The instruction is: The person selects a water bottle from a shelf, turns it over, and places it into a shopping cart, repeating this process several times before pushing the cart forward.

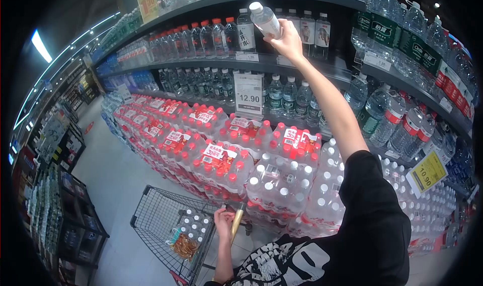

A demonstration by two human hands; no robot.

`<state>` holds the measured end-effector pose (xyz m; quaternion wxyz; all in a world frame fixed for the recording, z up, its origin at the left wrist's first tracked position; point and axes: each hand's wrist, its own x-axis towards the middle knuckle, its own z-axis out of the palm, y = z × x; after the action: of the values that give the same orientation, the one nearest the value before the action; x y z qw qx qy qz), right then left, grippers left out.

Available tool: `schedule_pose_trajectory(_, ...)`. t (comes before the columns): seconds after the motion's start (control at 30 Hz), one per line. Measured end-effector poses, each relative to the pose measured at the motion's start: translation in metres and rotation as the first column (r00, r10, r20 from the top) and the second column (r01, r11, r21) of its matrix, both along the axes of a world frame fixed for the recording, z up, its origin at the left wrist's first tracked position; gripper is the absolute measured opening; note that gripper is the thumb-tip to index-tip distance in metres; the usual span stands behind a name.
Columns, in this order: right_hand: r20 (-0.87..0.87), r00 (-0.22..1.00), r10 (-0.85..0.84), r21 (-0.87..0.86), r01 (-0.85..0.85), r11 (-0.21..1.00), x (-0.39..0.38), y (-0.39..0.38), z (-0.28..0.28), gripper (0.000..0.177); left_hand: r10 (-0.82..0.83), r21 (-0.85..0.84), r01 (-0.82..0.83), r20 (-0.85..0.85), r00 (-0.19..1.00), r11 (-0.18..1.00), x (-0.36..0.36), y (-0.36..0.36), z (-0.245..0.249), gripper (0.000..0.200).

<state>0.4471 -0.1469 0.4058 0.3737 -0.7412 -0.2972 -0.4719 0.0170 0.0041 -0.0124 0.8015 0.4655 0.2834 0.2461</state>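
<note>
My right hand (286, 38) is raised to the upper shelf and closed around a clear water bottle (265, 19) with a white cap and pale label. The bottle tilts to the left, in front of a row of similar bottles (307, 30). Low down, my left hand (224, 221) has its fingers curled beside a gold-coloured bar (237, 221) at the near end of a wire shopping cart (156, 225). What its fingers grip is not clear. Inside the cart are a pack of white-capped bottles (195, 225) and a bag of brown food (184, 247).
Red-capped bottle packs (221, 160) and white-capped packs (282, 178) are stacked below the shelves. A price sign (248, 94) hangs at the shelf front, and a yellow one (426, 173) sticks out at right. The aisle floor (113, 185) runs along the left, past a dark display rack (75, 220).
</note>
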Motion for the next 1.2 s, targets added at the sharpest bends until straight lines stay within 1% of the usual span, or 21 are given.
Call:
schedule_pose_trajectory(0.03, 0.005, 1.0, -0.004, -0.019, 0.004, 1.0, -0.02, 0.002, 0.003, 0.061, -0.004, -0.019, 0.004, 0.005, 1.0, 1.0, 0.003, -0.001, 0.001, 0.017)
schedule_pose_trajectory(0.1, 0.003, 0.984, 0.178, 0.009, -0.178, 0.984, -0.067, 0.006, -0.003, 0.063, -0.013, 0.07, 0.009, 0.052, 0.999, 0.998, 0.001, -0.001, -0.005, 0.016)
schedule_pose_trajectory(0.13, -0.105, 0.957, 0.271, 0.028, -0.27, 0.963, -0.096, 0.009, -0.007, 0.066, -0.042, 0.098, 0.035, 0.071, 0.997, 0.995, 0.001, -0.001, -0.006, 0.015)
schedule_pose_trajectory(0.17, -0.135, 0.954, 0.269, 0.011, -0.27, 0.963, -0.12, 0.011, -0.017, 0.066, -0.071, 0.124, 0.06, 0.084, 0.994, 0.991, 0.0, -0.001, -0.008, 0.015)
schedule_pose_trajectory(0.23, -0.357, 0.776, 0.52, 0.147, -0.503, 0.852, -0.167, 0.021, -0.043, 0.068, -0.103, 0.179, 0.087, 0.082, 0.991, 0.98, -0.008, -0.005, 0.01, 0.015)
schedule_pose_trajectory(0.3, -0.499, 0.711, 0.495, 0.124, -0.507, 0.853, -0.219, 0.032, -0.081, 0.07, -0.194, 0.273, 0.157, 0.113, 0.974, 0.949, -0.022, -0.002, 0.017, 0.017)
schedule_pose_trajectory(0.37, -0.645, 0.33, 0.689, 0.43, -0.589, 0.684, -0.274, 0.044, -0.118, 0.072, -0.24, 0.002, 0.248, 0.263, 0.935, 0.969, -0.047, -0.002, 0.023, 0.018)
schedule_pose_trajectory(0.4, -0.668, 0.265, 0.696, 0.411, -0.648, 0.641, -0.289, 0.05, -0.145, 0.07, -0.206, -0.036, 0.221, 0.244, 0.948, 0.975, -0.06, 0.001, 0.027, 0.018)
schedule_pose_trajectory(0.43, -0.728, 0.09, 0.68, 0.502, -0.606, 0.617, -0.319, 0.055, -0.16, 0.069, -0.214, -0.095, 0.246, 0.262, 0.941, 0.964, -0.079, 0.004, 0.031, 0.018)
schedule_pose_trajectory(0.5, -0.933, -0.034, 0.359, 0.3, -0.627, 0.719, -0.364, 0.064, -0.181, 0.07, -0.171, -0.185, 0.223, 0.262, 0.95, 0.957, -0.118, 0.01, 0.039, 0.02)
schedule_pose_trajectory(0.53, -0.94, -0.072, 0.334, 0.298, -0.65, 0.699, -0.383, 0.07, -0.202, 0.07, -0.105, -0.206, 0.166, 0.275, 0.956, 0.964, -0.136, 0.013, 0.043, 0.02)
schedule_pose_trajectory(0.57, -0.883, -0.114, 0.455, 0.391, -0.714, 0.58, -0.399, 0.074, -0.233, 0.072, -0.037, -0.226, 0.106, 0.289, 0.957, 0.968, -0.152, 0.014, 0.043, 0.021)
schedule_pose_trajectory(0.6, -0.806, -0.173, 0.566, 0.475, -0.759, 0.445, -0.417, 0.076, -0.26, 0.074, -0.031, -0.148, 0.073, 0.268, 0.963, 0.986, -0.169, 0.021, 0.032, 0.029)
schedule_pose_trajectory(0.63, -0.811, -0.224, 0.54, 0.493, -0.758, 0.426, -0.436, 0.081, -0.276, 0.076, 0.014, -0.167, 0.029, 0.249, 0.968, 0.986, -0.188, 0.027, 0.027, 0.029)
schedule_pose_trajectory(0.7, -0.814, -0.264, 0.518, 0.507, -0.757, 0.411, -0.471, 0.091, -0.299, 0.077, 0.109, 0.065, -0.116, 0.103, 0.989, 0.991, -0.224, 0.035, 0.021, 0.027)
schedule_pose_trajectory(0.73, -0.824, -0.309, 0.476, 0.523, -0.738, 0.427, -0.484, 0.097, -0.308, 0.078, 0.118, 0.105, -0.124, 0.067, 0.991, 0.987, -0.241, 0.037, 0.025, 0.029)
schedule_pose_trajectory(0.77, -0.824, -0.339, 0.454, 0.53, -0.744, 0.408, -0.496, 0.103, -0.316, 0.078, 0.153, 0.094, -0.157, 0.049, 0.987, 0.983, -0.253, 0.035, 0.029, 0.029)
schedule_pose_trajectory(0.83, -0.704, -0.521, 0.482, 0.707, -0.58, 0.406, -0.522, 0.116, -0.328, 0.078, 0.174, 0.09, -0.18, 0.072, 0.982, 0.98, -0.272, 0.033, 0.037, 0.032)
schedule_pose_trajectory(0.9, -0.706, -0.54, 0.459, 0.704, -0.607, 0.369, -0.537, 0.127, -0.333, 0.08, 0.228, 0.084, -0.233, 0.057, 0.972, 0.969, -0.284, 0.027, 0.042, 0.032)
schedule_pose_trajectory(1.0, -0.662, -0.616, 0.427, 0.748, -0.573, 0.335, -0.554, 0.134, -0.33, 0.081, 0.257, -0.221, -0.209, 0.218, 0.942, 0.953, -0.302, 0.022, 0.028, 0.036)
schedule_pose_trajectory(1.2, -0.647, -0.665, 0.373, 0.759, -0.517, 0.395, -0.575, 0.128, -0.317, 0.079, 0.204, -0.296, -0.124, 0.254, 0.945, 0.947, -0.319, 0.008, 0.042, 0.042)
